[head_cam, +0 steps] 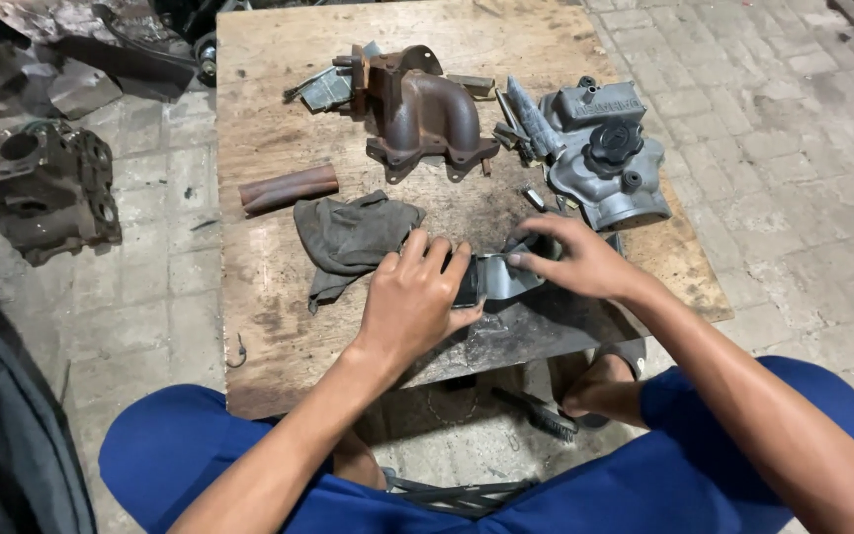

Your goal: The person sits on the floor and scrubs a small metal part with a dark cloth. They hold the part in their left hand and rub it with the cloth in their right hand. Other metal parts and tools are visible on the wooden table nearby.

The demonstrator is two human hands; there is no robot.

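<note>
On the wooden board (269, 326) in front of you, your left hand (412, 302) and right hand (575, 259) both grip a small grey metal part (499, 280), fingers closed around its ends. A dark rag (353, 237) lies just beside your left hand. Farther off sit a rusty manifold (425, 114), a rusty tube (289, 188) and a grey cover (610, 153) with a black round cap (615, 143).

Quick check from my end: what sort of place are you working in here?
Probably an informal engine repair yard or workshop. A rusty manifold and a grey engine cover lie on a low wooden board, and an engine block sits on the brick paving.
</note>
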